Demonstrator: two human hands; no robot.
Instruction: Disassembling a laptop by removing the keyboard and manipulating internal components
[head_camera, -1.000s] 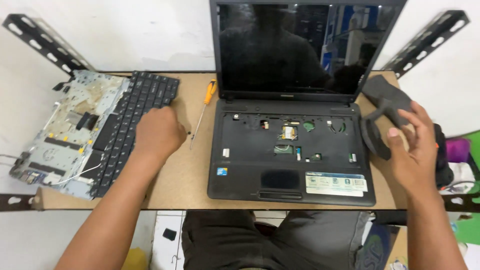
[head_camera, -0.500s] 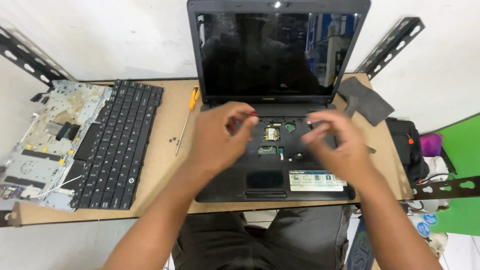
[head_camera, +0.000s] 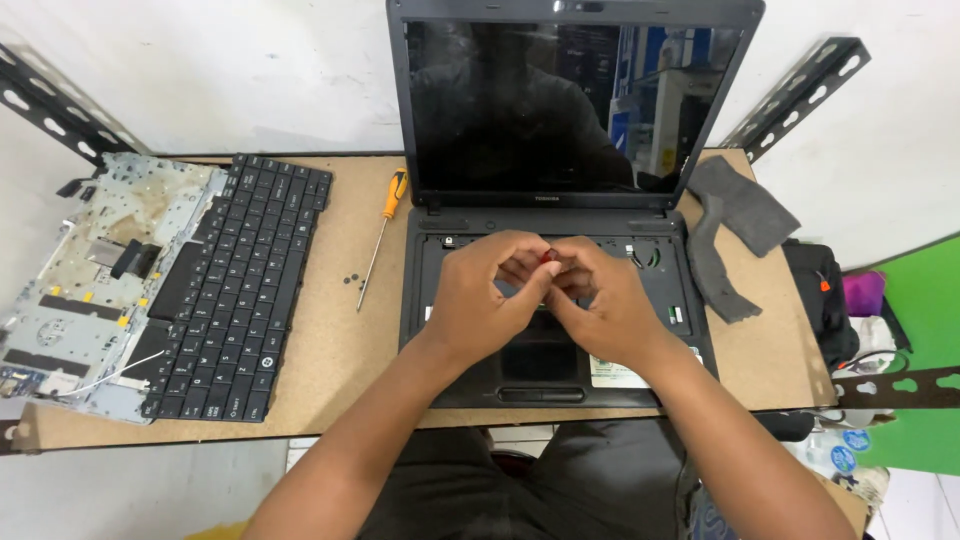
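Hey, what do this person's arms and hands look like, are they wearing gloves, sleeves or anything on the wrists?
Both arms are bare up to the bottom edge of the picture: no sleeves show. The left hand and right hand are ungloved, and no watch, bracelet or ring shows on the sides facing the camera.

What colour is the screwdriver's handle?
Orange, on the screwdriver left of the laptop, in the head view.
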